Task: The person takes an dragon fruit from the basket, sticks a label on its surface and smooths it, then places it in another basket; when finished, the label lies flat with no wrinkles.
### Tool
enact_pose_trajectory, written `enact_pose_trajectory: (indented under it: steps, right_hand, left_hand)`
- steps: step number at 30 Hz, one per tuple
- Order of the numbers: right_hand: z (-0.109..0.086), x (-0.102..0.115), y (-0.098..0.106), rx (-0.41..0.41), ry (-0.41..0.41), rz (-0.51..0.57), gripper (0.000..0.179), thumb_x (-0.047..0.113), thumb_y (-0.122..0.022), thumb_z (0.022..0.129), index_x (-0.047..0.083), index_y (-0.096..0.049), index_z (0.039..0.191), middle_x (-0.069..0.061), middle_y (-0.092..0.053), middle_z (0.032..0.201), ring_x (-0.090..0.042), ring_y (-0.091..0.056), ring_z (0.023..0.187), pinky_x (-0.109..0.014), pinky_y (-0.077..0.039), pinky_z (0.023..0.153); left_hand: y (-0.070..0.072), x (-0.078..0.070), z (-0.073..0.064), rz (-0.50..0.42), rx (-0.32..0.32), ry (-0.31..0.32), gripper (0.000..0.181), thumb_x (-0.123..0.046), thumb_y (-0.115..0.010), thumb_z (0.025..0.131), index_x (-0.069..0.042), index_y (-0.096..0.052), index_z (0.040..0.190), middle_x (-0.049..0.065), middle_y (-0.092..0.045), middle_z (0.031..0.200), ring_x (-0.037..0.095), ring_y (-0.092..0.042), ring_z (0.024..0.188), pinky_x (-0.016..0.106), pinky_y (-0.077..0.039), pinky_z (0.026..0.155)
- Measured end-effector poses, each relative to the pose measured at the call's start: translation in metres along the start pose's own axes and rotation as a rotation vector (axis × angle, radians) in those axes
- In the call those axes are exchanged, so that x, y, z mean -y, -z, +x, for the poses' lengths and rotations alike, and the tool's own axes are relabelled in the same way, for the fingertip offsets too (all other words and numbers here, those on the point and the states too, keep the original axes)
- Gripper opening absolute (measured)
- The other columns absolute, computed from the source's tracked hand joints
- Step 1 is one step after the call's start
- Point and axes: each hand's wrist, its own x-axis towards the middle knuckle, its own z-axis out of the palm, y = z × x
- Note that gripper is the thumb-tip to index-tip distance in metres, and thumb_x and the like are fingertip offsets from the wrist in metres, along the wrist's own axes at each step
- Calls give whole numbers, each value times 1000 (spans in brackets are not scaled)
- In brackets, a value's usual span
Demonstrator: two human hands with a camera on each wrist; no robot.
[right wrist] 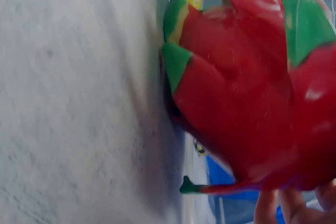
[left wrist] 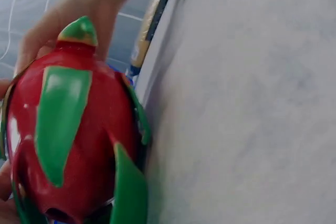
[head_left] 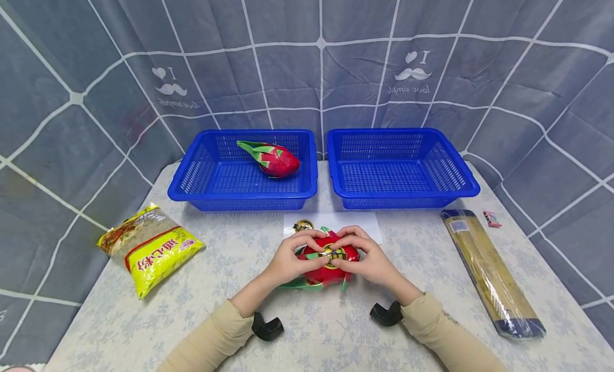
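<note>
We see a red dragon fruit (right wrist: 236, 93) with smooth, glossy skin like plastic. Both blue baskets (head_left: 244, 194) look like hard plastic. The yellow bag (head_left: 152, 249) is thin, shiny plastic. The curtain (head_left: 352, 76) and sleeves (head_left: 211, 337) are matt cloth, and the table (head_left: 326, 332) looks matt too.

Dragon fruit (head_left: 317, 275): gripped by left hand (head_left: 293, 258) and right hand (head_left: 368, 259)
Paper (head_left: 364, 224): just beyond grip
Left basket (head_left: 242, 195): farther beyond, holding second fruit (head_left: 279, 163)
Right basket (head_left: 405, 194): farther beyond
Bag (head_left: 152, 248): left of grip
Packet (head_left: 490, 273): right of grip
</note>
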Motion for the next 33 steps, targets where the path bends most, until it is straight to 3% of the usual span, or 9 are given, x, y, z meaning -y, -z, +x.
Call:
enact_pose_trajectory:
  steps: [4, 11, 15, 24, 29, 33]
  right_hand:
    - [-2, 8, -3, -22, -6, -67, 24, 0, -74, 77, 3, -69, 100, -18, -51, 115, -28, -47, 110, -47, -38, 94]
    - [-1, 7, 0, 28, 49, -142, 29, 2, -73, 80, 2, -68, 108, -17, -50, 119, -30, -46, 112, -44, -39, 93]
    - [0, 6, 3, 34, 65, -105, 29, -2, -72, 79, -2, -68, 108, -19, -52, 118, -32, -48, 112, -45, -40, 92]
    - [-2, 7, -2, -126, 5, -28, 23, -4, -78, 71, -6, -72, 94, -21, -62, 113, -37, -54, 111, -31, -43, 93]
    - [-2, 4, -4, -155, 25, -18, 21, -6, -78, 70, -7, -72, 90, -22, -62, 112, -37, -55, 110, -28, -42, 95]
    - [-3, -9, -7, -145, 73, -99, 22, -2, -77, 73, -1, -73, 95, -18, -62, 115, -34, -54, 111, -37, -44, 94]
  left_hand:
    - [-3, -2, -2, 79, 6, -52, 24, 2, -79, 69, -1, -60, 83, 20, -60, 114, 32, -53, 109, 37, -44, 92]
    - [-2, -2, -1, 75, 41, -56, 26, 1, -79, 70, 1, -61, 88, 20, -58, 116, 32, -51, 111, 41, -41, 94]
    - [2, 3, 0, 26, 62, -34, 23, 6, -76, 72, 4, -64, 91, 23, -56, 117, 34, -50, 112, 41, -41, 95]
    - [5, 37, 2, -96, 27, 46, 22, 12, -75, 71, 7, -69, 91, 22, -59, 117, 34, -51, 114, 36, -42, 95]
    - [9, 40, 3, -207, 47, 127, 19, 4, -69, 80, 12, -68, 97, 21, -58, 119, 28, -50, 116, 30, -45, 91]
    - [9, 38, 4, -244, 44, 151, 21, 0, -67, 82, 13, -67, 98, 21, -59, 119, 26, -50, 117, 31, -44, 92]
